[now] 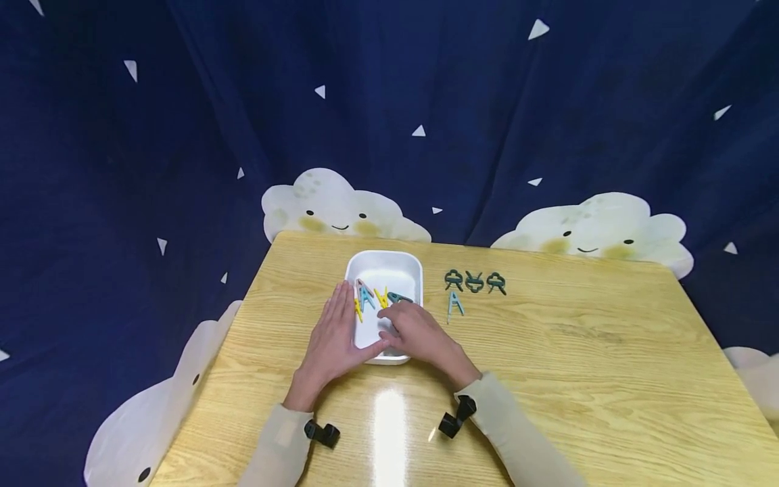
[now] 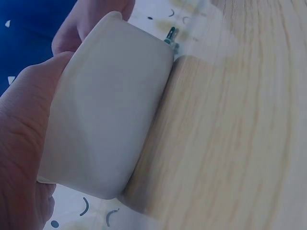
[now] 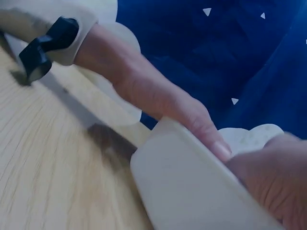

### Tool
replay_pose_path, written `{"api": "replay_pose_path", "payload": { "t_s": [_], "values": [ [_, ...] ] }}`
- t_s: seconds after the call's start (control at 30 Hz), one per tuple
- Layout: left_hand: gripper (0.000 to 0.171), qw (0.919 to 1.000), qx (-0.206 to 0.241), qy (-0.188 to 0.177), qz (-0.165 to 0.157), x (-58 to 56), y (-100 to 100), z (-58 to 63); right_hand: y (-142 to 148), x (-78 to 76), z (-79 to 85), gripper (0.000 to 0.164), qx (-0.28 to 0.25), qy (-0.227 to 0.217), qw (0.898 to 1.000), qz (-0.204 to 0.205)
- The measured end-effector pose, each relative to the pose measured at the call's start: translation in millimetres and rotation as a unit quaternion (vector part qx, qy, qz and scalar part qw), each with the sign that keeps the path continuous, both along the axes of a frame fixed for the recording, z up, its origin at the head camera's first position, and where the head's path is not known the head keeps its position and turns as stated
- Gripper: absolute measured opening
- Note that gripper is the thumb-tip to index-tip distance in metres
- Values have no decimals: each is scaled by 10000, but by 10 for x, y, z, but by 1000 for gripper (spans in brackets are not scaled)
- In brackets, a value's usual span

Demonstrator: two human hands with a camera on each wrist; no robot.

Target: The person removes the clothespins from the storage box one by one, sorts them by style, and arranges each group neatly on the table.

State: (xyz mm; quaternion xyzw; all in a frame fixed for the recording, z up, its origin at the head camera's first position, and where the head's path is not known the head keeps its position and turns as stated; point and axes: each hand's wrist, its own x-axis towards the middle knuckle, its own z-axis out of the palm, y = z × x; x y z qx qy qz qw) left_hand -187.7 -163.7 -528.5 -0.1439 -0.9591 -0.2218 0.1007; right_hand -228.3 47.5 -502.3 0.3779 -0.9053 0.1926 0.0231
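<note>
A white rectangular tray [image 1: 389, 260] stands on the table with several clothespins inside. Among them are a pink clothespin [image 1: 364, 287], a blue clothespin [image 1: 366, 297], a yellow clothespin [image 1: 381, 298] and a dark green clip [image 1: 398, 297]. My left hand [image 1: 335, 338] lies along the tray's left side with straight fingers, its thumb reaching across the near rim. Over the tray's near right part is my right hand [image 1: 420, 335], bent at the fingers. Its thumb and index finger stand apart with nothing visible between them; the other fingertips are hidden.
Right of the tray, a row of three dark green clips [image 1: 475, 282] lies on the wooden table [image 1: 578, 352]. A light blue clothespin [image 1: 455, 304] lies just in front of them. Behind the table hangs a dark blue curtain [image 1: 389, 81] with white triangles and clouds.
</note>
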Motion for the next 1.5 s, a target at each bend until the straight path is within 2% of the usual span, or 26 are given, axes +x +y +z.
{"api": "replay_pose_path", "payload": {
  "t_s": [0.1,0.23,0.33,0.47,0.57,0.63,0.73,0.8,0.87,0.97,1.1,1.2,1.27,1.3,1.43,1.5],
  "values": [
    [130,9999,-5,105,-18,-17,-8,-1,-95,-24,16,45,525,81,9982,-262],
    [128,9998,18,196,-24,-27,-21,6,-212,-103,15,43,1080,241,9930,-406],
    [128,9998,32,180,-32,-25,-27,17,-278,-192,4,40,1183,179,9914,-523],
    [129,9999,10,118,12,-13,-31,26,-338,-316,-13,50,1169,-42,9911,-642],
    [129,9999,-19,111,36,-4,-34,20,-356,-361,-33,52,1260,-143,9901,-607],
    [129,9999,-54,113,19,-6,-36,15,-355,-363,-50,45,1385,-62,9890,-524],
    [129,9998,-103,163,-52,-15,-43,23,-343,-345,-78,26,1436,180,9888,-378],
    [129,9997,-119,177,-104,-28,-51,33,-337,-336,-92,12,1324,343,9901,-310],
    [128,9997,-125,179,-147,-36,-59,47,-335,-331,-99,5,1139,394,9923,-298],
    [128,9997,-146,132,-159,-40,-67,52,-337,-322,-95,14,965,293,9941,-403],
    [128,9997,-107,136,-158,-28,-60,37,-333,-303,-85,44,1268,89,9904,-535],
    [129,9997,-65,174,-159,-17,-44,22,-323,-296,-87,38,1461,84,9879,-508],
    [129,9997,-35,178,-150,-10,-35,16,-318,-299,-90,25,1357,153,9895,-468],
    [129,9997,-27,178,-142,-7,-31,14,-315,-300,-91,24,1287,178,9905,-458],
    [129,9999,-18,130,-91,4,-22,3,-304,-301,-101,42,1174,240,9921,-379],
    [129,9999,-40,111,-75,11,-19,-8,-302,-294,-108,43,1173,229,9922,-367]
  ]
}}
